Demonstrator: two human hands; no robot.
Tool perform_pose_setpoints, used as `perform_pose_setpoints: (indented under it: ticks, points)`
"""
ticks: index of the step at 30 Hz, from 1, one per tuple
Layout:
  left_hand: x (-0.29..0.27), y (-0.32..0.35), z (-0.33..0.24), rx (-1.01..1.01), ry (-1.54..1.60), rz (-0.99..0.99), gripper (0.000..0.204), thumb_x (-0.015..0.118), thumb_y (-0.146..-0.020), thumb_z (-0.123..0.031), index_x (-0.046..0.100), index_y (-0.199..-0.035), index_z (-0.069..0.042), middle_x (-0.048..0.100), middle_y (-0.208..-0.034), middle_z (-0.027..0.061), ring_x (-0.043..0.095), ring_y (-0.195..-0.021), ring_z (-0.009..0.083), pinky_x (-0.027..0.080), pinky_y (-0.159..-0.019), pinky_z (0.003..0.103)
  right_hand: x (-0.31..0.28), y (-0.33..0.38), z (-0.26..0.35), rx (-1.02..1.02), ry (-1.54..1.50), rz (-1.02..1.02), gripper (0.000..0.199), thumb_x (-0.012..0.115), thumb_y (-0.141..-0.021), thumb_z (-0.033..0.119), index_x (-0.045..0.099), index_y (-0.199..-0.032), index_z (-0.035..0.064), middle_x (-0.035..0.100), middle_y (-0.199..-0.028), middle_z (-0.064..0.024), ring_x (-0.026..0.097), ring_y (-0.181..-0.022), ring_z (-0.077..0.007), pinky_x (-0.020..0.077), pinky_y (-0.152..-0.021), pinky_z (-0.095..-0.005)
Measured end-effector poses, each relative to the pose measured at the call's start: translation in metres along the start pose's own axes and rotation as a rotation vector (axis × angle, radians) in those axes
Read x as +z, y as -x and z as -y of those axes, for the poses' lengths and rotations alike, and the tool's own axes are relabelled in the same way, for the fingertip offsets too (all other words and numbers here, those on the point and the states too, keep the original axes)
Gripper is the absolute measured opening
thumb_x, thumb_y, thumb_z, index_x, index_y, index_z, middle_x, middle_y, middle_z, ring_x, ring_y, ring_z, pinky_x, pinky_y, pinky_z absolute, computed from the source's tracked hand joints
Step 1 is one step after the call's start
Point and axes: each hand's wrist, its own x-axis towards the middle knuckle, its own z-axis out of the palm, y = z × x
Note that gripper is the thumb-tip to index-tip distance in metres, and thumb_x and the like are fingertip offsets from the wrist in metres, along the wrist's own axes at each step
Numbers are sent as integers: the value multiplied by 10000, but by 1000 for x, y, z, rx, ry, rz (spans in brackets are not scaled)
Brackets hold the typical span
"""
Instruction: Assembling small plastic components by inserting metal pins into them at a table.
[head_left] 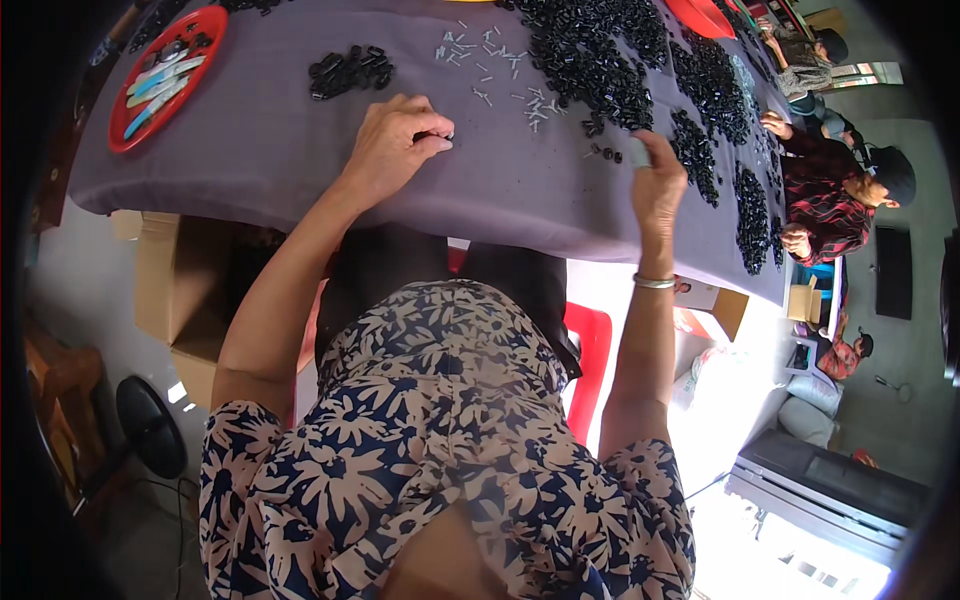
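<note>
My left hand (392,145) is over the cloth-covered table, closed in a pinch. A small dark piece seems to be between its thumb and fingertips, mostly hidden. My right hand (660,185) is further right, its fingers curled together, with a pale covering (640,153) on one fingertip. Anything inside it is too hidden to make out. Just left of its fingertips lie a few loose small black pieces (607,153). Beyond is a big heap of such black pieces (585,55). Thin silvery pins (480,50) lie scattered between the hands, and a smaller black pile (350,72) sits beyond my left hand.
A red tray (207,85) with pale-handled tools stands at the far left. Another red container (705,15) is at the far right. More black heaps (752,220) line the right side, where a person in a checked shirt (825,190) works. Under the table is a cardboard box (155,280).
</note>
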Motion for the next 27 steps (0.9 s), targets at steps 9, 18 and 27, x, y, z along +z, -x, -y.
perform_pose_setpoints:
  ticks: [9, 18, 27]
  points:
    - [-1, 5, 0, -75, -16, 51, 117, 683, -806, -170, 701, -879, -81, 620, -844, 3, 535, -859, 198, 364, -841, 344, -15, -4, 8, -170, 323, 262, 192, 646, -856, 62, 688, -1042, 44, 667, -961, -76, 628, -836, -229, 490, -760, -311]
    - [0, 5, 0, -29, -42, 37, 89, 691, -800, -140, 687, -867, -82, 615, -836, 18, 544, -837, 215, 396, -805, 354, -1, -1, 22, -326, 439, 274, 173, 701, -782, 56, 687, -954, 42, 656, -899, -106, 607, -856, -304, 487, -774, -378]
    - [2, 6, 0, -25, -50, 22, 86, 693, -805, -154, 684, -874, -104, 601, -844, 4, 547, -865, 194, 369, -852, 363, 0, 2, 10, -310, 454, 172, 138, 677, -875, 133, 629, -947, 25, 652, -830, -131, 627, -746, -276, 488, -680, -372]
